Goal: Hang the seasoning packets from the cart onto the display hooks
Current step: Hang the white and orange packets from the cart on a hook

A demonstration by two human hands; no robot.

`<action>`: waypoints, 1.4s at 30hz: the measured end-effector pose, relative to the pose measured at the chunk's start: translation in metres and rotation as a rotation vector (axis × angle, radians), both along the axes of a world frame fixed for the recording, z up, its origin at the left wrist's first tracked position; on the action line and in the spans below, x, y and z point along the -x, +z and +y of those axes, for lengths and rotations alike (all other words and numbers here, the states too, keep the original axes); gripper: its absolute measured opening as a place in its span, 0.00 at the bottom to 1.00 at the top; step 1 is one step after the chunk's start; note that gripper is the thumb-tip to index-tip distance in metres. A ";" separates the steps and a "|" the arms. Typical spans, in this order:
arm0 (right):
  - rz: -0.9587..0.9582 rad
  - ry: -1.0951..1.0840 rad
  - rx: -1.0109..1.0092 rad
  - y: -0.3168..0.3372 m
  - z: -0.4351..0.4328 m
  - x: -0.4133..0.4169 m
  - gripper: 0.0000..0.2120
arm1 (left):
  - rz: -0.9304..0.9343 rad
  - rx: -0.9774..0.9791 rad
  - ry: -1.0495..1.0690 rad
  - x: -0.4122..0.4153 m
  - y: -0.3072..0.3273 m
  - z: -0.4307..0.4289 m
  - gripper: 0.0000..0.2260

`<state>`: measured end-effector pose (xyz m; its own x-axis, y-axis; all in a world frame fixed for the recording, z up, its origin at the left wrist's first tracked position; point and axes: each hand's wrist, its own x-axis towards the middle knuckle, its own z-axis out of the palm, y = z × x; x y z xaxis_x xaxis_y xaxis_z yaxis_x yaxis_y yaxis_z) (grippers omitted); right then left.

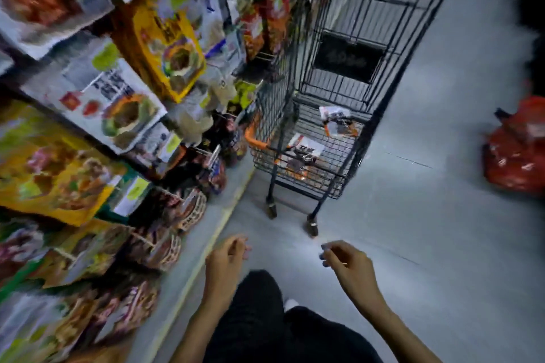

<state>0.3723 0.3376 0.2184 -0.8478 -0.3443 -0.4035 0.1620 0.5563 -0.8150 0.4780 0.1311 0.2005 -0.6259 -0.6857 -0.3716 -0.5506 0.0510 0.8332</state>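
My left grip [228, 256] and right grip [343, 259] hang loose and empty, white-and-orange seasoning packets [305, 152] lying deep in the black wire cart [368, 9] ahead, so reach carelessly and I could shove it rolling away.

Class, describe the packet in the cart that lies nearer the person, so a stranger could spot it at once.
Find the black wire cart in the aisle. Two packets lie in its lower basket; take the nearer packet. Unlike the farther packet, it shows bold dark lettering on a white top.
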 end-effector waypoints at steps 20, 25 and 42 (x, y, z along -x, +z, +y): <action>-0.065 -0.411 -0.013 -0.098 -0.138 0.291 0.04 | 0.016 0.698 -0.418 0.364 -0.019 -0.191 0.15; -0.249 -0.444 -0.107 -0.187 -0.180 0.345 0.12 | -0.114 0.548 -0.371 0.438 -0.073 -0.228 0.24; -0.706 -0.714 -0.219 -0.317 -0.242 0.362 0.24 | 0.029 0.583 -0.423 0.466 -0.132 -0.240 0.12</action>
